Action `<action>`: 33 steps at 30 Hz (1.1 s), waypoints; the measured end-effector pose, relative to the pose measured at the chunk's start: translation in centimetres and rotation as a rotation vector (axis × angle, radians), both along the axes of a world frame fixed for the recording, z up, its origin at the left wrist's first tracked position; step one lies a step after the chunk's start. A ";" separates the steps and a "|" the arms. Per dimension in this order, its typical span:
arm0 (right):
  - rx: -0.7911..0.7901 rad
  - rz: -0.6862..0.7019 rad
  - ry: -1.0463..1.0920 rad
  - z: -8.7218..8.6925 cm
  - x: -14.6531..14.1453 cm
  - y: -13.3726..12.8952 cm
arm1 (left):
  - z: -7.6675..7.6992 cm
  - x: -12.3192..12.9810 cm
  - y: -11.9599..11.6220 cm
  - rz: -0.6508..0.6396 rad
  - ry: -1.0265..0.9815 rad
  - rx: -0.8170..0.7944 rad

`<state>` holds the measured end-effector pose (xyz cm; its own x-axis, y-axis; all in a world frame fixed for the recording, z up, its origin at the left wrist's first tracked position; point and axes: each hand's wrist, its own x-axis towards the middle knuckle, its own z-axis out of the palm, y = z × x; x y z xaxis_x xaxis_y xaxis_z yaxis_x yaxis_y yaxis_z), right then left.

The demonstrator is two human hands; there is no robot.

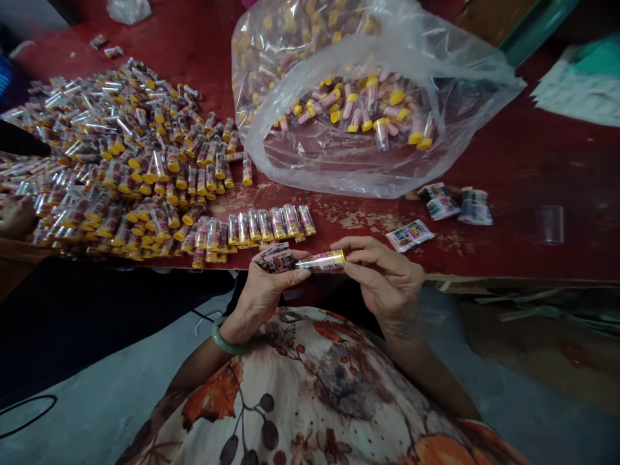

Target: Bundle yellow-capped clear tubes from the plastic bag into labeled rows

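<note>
A clear plastic tube (320,261) with a printed label and a yellow cap lies level between my hands at the table's front edge. My left hand (264,284), a green bangle on its wrist, is closed on the tube's left end. Brown-and-white printed labels or sachets (276,257) also sit in that hand, partly behind the thumb. At the capped end, the thumb and fingers of my right hand (387,278) pinch the tube. Just beyond my left hand stands a row of similar filled tubes (264,225), caps toward me.
A large heap of capped tubes (121,148) covers the table's left side. An open clear bag (334,174) at the back holds pink-filled tubes. Printed packets (411,235) and an uncapped clear tube (551,225) lie right. Another person's hand (17,216) is at far left.
</note>
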<state>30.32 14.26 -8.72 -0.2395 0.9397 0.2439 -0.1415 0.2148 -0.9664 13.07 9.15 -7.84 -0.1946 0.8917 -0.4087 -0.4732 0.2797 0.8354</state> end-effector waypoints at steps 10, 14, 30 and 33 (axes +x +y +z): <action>-0.037 0.013 -0.079 -1.1 0.4 -0.4 | 0.2 0.1 -0.4 0.027 -0.003 0.046; -0.110 0.046 -0.029 -1.5 0.5 -0.6 | 0.3 0.2 -0.4 0.027 -0.015 0.067; -0.350 0.137 0.026 -2.4 0.0 -1.2 | 0.9 0.6 -0.6 0.163 0.097 0.132; -0.312 0.223 -0.053 -2.0 0.0 -1.1 | 0.9 0.6 -0.5 0.137 0.085 0.112</action>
